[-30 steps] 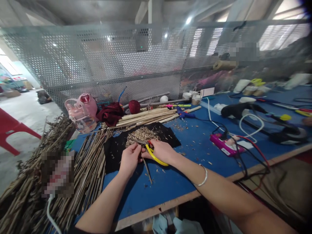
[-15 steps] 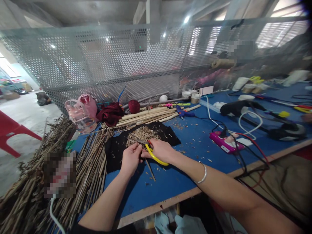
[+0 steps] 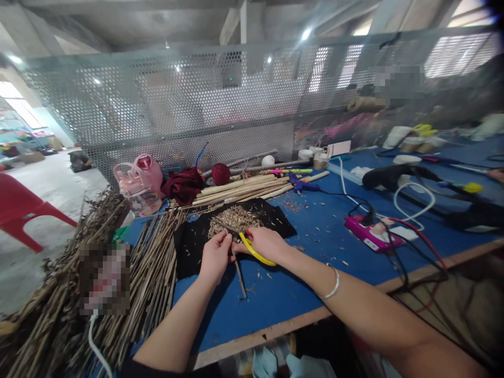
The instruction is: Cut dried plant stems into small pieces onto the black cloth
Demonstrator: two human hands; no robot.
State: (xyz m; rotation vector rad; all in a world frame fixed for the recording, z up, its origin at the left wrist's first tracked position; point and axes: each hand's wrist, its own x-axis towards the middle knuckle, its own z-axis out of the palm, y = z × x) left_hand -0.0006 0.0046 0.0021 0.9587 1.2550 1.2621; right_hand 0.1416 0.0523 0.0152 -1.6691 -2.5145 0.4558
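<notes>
My left hand (image 3: 214,256) pinches a thin dry stem (image 3: 240,279), whose lower end slants down toward the table's front edge. In my right hand (image 3: 268,243) are scissors (image 3: 255,253) with yellow and red handles. Their blades point up and left, over a heap of small plant cuttings (image 3: 235,216). I cannot tell whether the blades touch the stem. Beneath the heap lies a black cloth (image 3: 187,247). The fingertips of both hands are close together just in front of the heap.
Many long dry stalks (image 3: 153,262) lie at the left. Behind the cloth are pale peeled sticks (image 3: 240,186), dark red fabric (image 3: 183,185) and a pink water bottle (image 3: 144,189). A blue glue gun (image 3: 302,182) and a purple power strip (image 3: 372,233) with cables are to the right.
The view has shifted slightly, so everything sits a little further right. The stem's free end has swung to a steeper slant. Both hands keep their holds near the heap.
</notes>
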